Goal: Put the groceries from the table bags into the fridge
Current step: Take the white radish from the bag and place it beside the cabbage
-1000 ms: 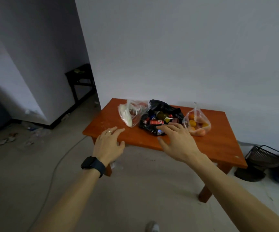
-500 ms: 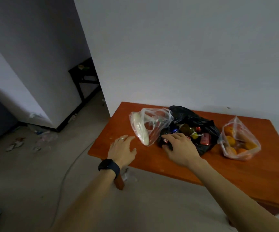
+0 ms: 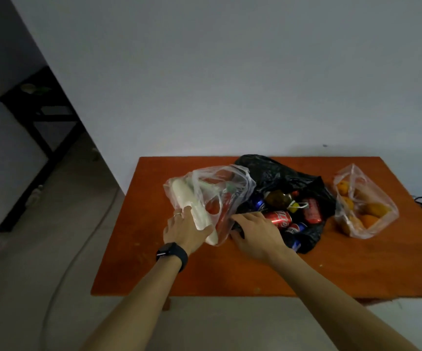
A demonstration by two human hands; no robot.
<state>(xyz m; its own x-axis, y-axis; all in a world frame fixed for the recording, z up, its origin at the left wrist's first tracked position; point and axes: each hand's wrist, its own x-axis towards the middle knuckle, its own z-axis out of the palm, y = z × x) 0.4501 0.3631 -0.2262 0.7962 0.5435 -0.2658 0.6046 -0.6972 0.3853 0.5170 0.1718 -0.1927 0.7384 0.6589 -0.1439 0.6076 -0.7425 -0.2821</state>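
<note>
Both hands have pushed further forward than a moment ago and now reach the bags; the left hand [image 3: 184, 230] lies against the near side of the clear vegetable bag [image 3: 212, 188], fingers fairly straight and close together, partly hidden behind a long white radish [image 3: 192, 206] inside it; red vegetables show through the plastic beside the radish. The right hand [image 3: 258, 231] rests at the near rim of the open black bag [image 3: 281, 173]; its fingers bend down into the plastic, and whether they pinch it cannot be told. In the black bag lie a red cola can [image 3: 279, 217], a blue can [image 3: 295, 228], another red can [image 3: 312, 211] and a dark jar [image 3: 278, 198]. Just right of it, apart, sits a clear bag of oranges [image 3: 364, 206]. All three bags stand on an orange-brown wooden table [image 3: 230, 272] set against a plain pale wall [image 3: 230, 72]; a black watch [image 3: 172, 252] circles the left wrist; a dark stand [image 3: 40, 107] occupies the far left; a cable [image 3: 78, 249] crosses the grey floor.
</note>
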